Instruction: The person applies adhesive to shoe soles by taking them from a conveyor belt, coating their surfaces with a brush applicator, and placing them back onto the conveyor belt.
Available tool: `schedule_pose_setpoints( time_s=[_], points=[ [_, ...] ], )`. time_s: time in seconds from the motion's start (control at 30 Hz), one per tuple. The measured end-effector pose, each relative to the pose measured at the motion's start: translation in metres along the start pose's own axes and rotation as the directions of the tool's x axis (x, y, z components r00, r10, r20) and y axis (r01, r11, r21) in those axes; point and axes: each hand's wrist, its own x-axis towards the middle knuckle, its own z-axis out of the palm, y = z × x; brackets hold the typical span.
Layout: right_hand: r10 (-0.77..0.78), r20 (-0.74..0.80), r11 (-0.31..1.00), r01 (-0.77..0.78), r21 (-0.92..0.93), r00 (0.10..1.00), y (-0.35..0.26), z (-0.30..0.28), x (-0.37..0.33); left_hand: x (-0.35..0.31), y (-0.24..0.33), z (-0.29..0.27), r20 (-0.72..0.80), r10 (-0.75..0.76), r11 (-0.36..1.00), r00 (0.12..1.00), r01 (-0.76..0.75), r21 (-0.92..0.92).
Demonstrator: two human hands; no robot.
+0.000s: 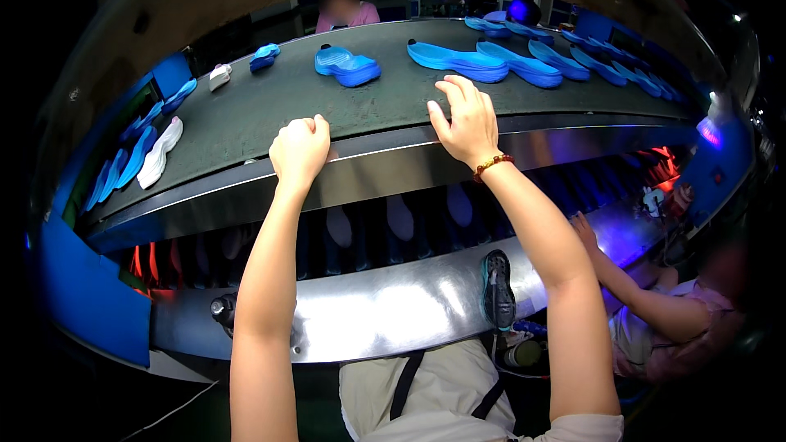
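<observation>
My left hand (pixel 300 147) is closed, its fingers curled down at the near edge of a dark green conveyor belt (pixel 254 119). Nothing shows in it. My right hand (pixel 467 121) is open above the same edge, fingers apart and empty, with a beaded bracelet on the wrist. Just beyond its fingertips lies a long blue shoe sole (pixel 455 61). Another blue sole (pixel 348 65) lies alone on the belt, beyond and between my hands. Several more blue soles (pixel 557 59) overlap in a row toward the right.
At the belt's left end lie blue soles (pixel 137 155) and a white sole (pixel 160 152). Under the metal rail, a lower level carries dark soles (pixel 399 219). A dark shoe part (pixel 497 290) rests on the metal shelf (pixel 368 311). A co-worker's arm (pixel 647 303) reaches in at right.
</observation>
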Motion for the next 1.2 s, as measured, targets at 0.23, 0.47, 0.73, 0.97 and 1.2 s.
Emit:
schedule_pose_setpoints(
  time_s=[0.23, 0.47, 0.73, 0.97, 1.2],
  points=[
    [0.114, -0.091, 0.993, -0.111, 0.043, 0.989, 0.005, 0.004, -0.005, -0.001, 0.003, 0.004, -0.039, 0.019, 0.999, 0.999, -0.017, 0.034],
    [0.185, -0.120, 0.982, -0.180, 0.051, 0.975, 0.006, 0.002, -0.013, -0.004, 0.013, -0.001, 0.120, -0.048, 0.998, 0.992, 0.043, 0.048],
    [0.191, -0.098, 0.981, -0.192, -0.001, 0.977, 0.008, 0.001, -0.013, -0.008, 0.016, 0.002, 0.098, -0.009, 0.996, 0.995, 0.000, 0.085],
    [0.184, -0.080, 0.979, -0.189, -0.071, 0.980, 0.011, 0.001, -0.016, -0.014, 0.017, 0.006, 0.069, 0.016, 0.997, 0.997, -0.021, 0.070],
    [0.102, -0.031, 0.977, -0.106, -0.184, 0.994, 0.018, -0.002, -0.020, -0.017, 0.016, 0.010, 0.025, 0.079, 0.994, 0.997, -0.080, 0.070]
  ],
)
